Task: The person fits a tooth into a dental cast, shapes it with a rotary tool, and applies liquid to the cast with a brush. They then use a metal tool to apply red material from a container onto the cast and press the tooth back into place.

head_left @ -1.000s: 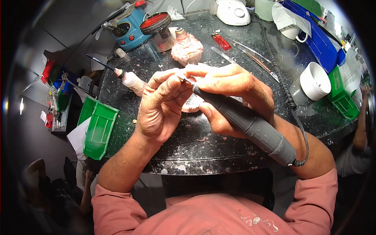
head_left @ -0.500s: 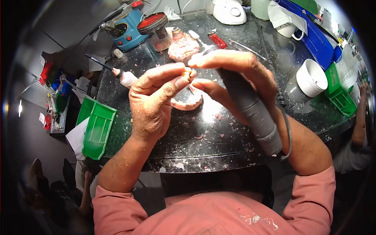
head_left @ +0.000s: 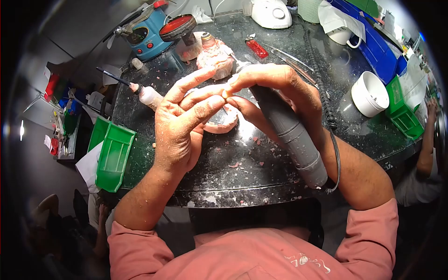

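Note:
My right hand is closed round a dark grey rotary handpiece, its body slanting down towards my wrist and its tip pointing away from me. In a pinch between thumb and index finger, my left hand has a small ivory-coloured, tooth-like piece, mostly covered by fingertips. The right thumb and index fingertips meet it there too. Beneath the hands a pink, arch-shaped denture base lies on the table, partly hidden by the left fingers.
A lumpy pink wax-covered burner stands beyond the hands, near a red lighter and metal tools. Green bins flank the dusty black table. A white pot is at right, a blue machine at back left.
My left middle finger has lifted away from the pinch. The right fingertips have closed in on the small piece, and the handpiece has shifted slightly left. The view has moved a little.

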The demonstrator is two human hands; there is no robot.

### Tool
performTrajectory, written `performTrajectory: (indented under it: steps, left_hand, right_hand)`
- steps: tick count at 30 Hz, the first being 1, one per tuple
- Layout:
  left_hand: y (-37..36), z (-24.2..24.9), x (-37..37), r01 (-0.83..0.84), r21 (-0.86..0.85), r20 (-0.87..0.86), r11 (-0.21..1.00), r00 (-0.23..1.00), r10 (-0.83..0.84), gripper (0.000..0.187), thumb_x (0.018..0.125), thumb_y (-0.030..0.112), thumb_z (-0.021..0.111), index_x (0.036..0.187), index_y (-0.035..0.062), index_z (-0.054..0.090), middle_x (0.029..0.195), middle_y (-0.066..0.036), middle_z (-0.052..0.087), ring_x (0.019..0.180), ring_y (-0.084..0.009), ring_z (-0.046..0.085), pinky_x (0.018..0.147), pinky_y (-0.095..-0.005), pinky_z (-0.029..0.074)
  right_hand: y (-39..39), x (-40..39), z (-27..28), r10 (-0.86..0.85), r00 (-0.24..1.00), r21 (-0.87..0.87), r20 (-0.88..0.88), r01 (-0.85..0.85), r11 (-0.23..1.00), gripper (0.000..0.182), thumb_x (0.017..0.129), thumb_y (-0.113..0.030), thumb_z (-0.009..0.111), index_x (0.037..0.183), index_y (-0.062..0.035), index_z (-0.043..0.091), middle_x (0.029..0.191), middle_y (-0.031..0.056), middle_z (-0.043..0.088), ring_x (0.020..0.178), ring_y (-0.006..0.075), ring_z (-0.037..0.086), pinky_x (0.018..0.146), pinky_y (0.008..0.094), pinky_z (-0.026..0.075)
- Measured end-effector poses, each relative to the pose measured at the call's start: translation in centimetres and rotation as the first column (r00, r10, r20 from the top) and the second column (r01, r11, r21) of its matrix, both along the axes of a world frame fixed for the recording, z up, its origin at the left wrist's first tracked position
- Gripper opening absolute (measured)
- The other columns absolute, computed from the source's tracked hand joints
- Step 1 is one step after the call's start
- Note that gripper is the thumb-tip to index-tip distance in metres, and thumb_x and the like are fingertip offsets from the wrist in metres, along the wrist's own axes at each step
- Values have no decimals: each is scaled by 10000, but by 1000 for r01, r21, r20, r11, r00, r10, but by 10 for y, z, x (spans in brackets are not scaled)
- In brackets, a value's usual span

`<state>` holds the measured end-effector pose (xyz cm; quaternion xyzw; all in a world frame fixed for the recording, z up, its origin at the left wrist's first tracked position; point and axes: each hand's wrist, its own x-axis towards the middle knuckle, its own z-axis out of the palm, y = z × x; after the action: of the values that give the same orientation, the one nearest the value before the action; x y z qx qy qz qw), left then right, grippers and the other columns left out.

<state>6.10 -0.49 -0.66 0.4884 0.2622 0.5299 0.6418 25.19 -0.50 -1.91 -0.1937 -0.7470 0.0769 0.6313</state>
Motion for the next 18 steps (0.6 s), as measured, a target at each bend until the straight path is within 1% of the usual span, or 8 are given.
performTrajectory:
  steps: [5,7,11,12,13,15,16,18]
  left_hand:
    - [-2,0,1,4,-51,46,999,999,-2,475,848,-22,686,1293,-38,518,1056,-188,688,965,-213,694,752,-338,628]
    - [-2,0,0,-19,40,-29,999,999,20,477,849,-7,697,1292,-30,521,1033,-171,694,952,-209,695,760,-344,628]
    - [4,-7,2,-97,166,-27,981,994,103,266,880,73,710,1118,-20,637,922,-114,709,849,-147,686,604,-229,564]
    - [12,-10,-8,-82,223,-115,971,987,109,156,914,167,699,939,12,696,785,-60,692,725,-82,640,542,-191,466]
    - [15,-2,-23,-41,199,-270,979,958,95,252,947,252,665,803,45,688,667,5,625,614,-35,546,548,-186,409]
    - [23,19,-35,20,282,-544,959,827,143,324,971,279,629,733,59,643,602,54,531,565,-17,476,568,-172,379]
    - [28,20,-34,56,367,-545,928,822,166,301,978,276,616,759,70,617,632,67,483,603,-13,458,582,-170,372]
    - [29,16,-38,107,373,-571,922,809,137,113,939,167,644,981,62,639,789,51,518,732,-25,500,661,-175,401]
  right_hand:
    - [2,-2,-3,18,1000,40,-3,-18,999,320,812,14,714,1115,-64,650,995,73,689,918,200,693,805,301,544]
    - [2,-4,-5,42,998,-13,-49,-43,999,301,832,12,707,1119,-49,641,1019,81,679,933,185,690,823,294,544]
    - [5,-4,-5,99,994,-36,-46,-100,994,432,789,97,740,1152,-1,527,998,101,665,914,172,686,826,306,556]
    - [1,-7,-3,80,992,-106,-97,-90,990,419,805,102,725,1159,-6,527,998,89,658,917,154,680,832,295,551]
    - [1,-5,-1,65,995,-149,-82,-77,986,406,811,94,721,1160,-14,543,983,82,661,923,148,675,839,284,546]
    - [8,-4,-5,158,985,-253,-73,-171,952,357,820,83,709,1145,-26,608,1073,51,643,910,95,636,818,236,533]
    - [11,-4,-11,190,980,-282,-59,-199,939,335,823,84,697,1130,-25,620,1057,46,643,905,85,630,807,226,531]
    - [11,-2,-15,197,980,-328,11,-183,927,354,797,75,700,1120,-52,628,1024,31,646,897,87,634,803,230,532]
